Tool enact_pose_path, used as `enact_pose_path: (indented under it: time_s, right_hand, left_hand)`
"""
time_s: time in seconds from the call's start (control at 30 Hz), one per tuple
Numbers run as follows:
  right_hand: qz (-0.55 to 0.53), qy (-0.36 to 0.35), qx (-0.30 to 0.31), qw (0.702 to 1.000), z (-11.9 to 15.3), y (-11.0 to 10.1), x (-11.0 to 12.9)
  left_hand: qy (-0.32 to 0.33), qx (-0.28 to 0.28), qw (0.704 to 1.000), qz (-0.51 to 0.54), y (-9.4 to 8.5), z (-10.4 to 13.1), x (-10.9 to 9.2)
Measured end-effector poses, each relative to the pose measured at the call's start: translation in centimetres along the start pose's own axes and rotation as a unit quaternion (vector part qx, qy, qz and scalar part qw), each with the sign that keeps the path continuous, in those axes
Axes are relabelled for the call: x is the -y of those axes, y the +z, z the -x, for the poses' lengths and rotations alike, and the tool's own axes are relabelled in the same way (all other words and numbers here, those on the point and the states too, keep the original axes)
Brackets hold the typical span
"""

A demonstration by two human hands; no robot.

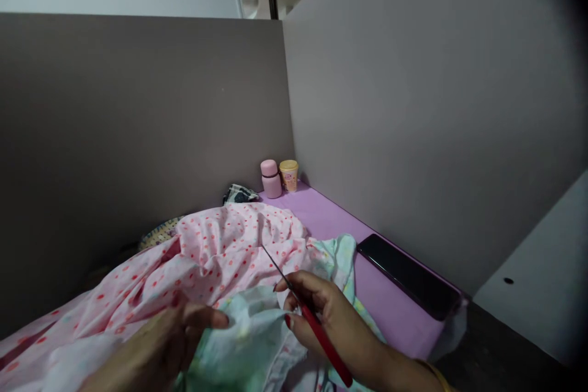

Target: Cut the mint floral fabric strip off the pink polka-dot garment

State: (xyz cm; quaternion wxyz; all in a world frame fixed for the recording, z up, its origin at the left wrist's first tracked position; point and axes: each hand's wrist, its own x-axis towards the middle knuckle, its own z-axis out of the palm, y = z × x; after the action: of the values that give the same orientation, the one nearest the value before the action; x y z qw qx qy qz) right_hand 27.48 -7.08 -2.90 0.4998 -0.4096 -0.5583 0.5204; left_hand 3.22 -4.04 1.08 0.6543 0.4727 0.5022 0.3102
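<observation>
A red-handled tool with a thin dark pointed tip [321, 337] lies in my right hand [328, 312], pointing up and to the left. The thumb and fingers of that hand also pinch an edge of the pale green and white cloth [250, 331]. At the lower left my left hand [169, 337] is over the cloth, blurred, its thumb or finger reaching toward the green cloth; what its fingers hold, if anything, is hidden. Behind both hands spreads a pink cloth with red dots [229, 239].
On the purple tabletop [321, 214] stand a pink bottle [271, 180] and a yellow-lidded cup [289, 176]. A black phone [408, 275] lies at the right. A woven basket [160, 233] and a dark checked cloth [241, 194] sit behind. Grey partitions [147, 110] enclose the corner.
</observation>
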Motion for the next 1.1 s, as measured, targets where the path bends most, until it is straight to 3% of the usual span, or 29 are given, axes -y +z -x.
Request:
enact_pose_path:
  time_s: [0.13,0.2,0.27,0.33,0.4,0.5,0.57,0.63,0.7,0.8,0.87,0.97,1.1]
  right_hand:
    - [-0.100,-0.012,-0.045,0.994,1.2,0.1,-1.1]
    - [-0.153,-0.018,-0.105,0.982,1.7,-0.6,-1.6]
    - [-0.140,-0.025,-0.175,0.974,2.0,-1.9,-2.1]
    - [-0.030,-0.004,-0.229,0.973,2.0,-3.8,-2.7]
    - [0.164,0.049,-0.245,0.954,1.6,-5.8,-3.6]
    - [0.465,0.107,-0.190,0.858,0.5,-7.7,-5.2]
    - [0.556,0.106,-0.148,0.811,-0.1,-7.9,-5.6]
    - [0.584,0.100,-0.143,0.793,-0.1,-7.3,-5.1]
    - [0.559,0.051,-0.161,0.812,0.5,-6.0,-3.6]
    - [0.386,-0.079,-0.158,0.905,2.3,-3.3,-1.3]
    - [0.286,-0.116,-0.137,0.941,3.3,-1.4,-0.6]
    - [0.300,-0.137,-0.131,0.935,3.7,0.6,-0.9]
    - [0.335,-0.184,-0.112,0.917,3.0,1.1,-1.8]
  left_hand:
    - [-0.067,0.034,0.996,0.038,1.9,-1.9,-0.2]
    - [-0.059,0.040,0.997,0.027,2.2,-2.6,-0.2]
    - [-0.048,0.022,0.998,0.028,2.0,-3.0,0.0]
    - [-0.043,-0.006,0.998,0.034,1.7,-3.0,0.2]
    - [-0.039,-0.034,0.998,0.043,1.5,-3.0,0.2]
    - [-0.032,-0.062,0.996,0.059,1.7,-3.0,0.0]
    - [-0.029,-0.075,0.995,0.055,2.0,-3.0,0.0]
    - [-0.031,-0.089,0.994,0.052,2.1,-2.9,0.0]
    - [-0.033,-0.091,0.994,0.056,2.1,-2.9,0.1]
    - [-0.023,-0.073,0.995,0.062,2.1,-3.0,0.4]
    - [-0.016,-0.064,0.996,0.056,2.1,-3.2,0.4]
    - [-0.016,-0.057,0.997,0.044,2.2,-3.4,0.4]
    - [0.012,-0.043,0.999,-0.015,1.8,-3.5,0.4]
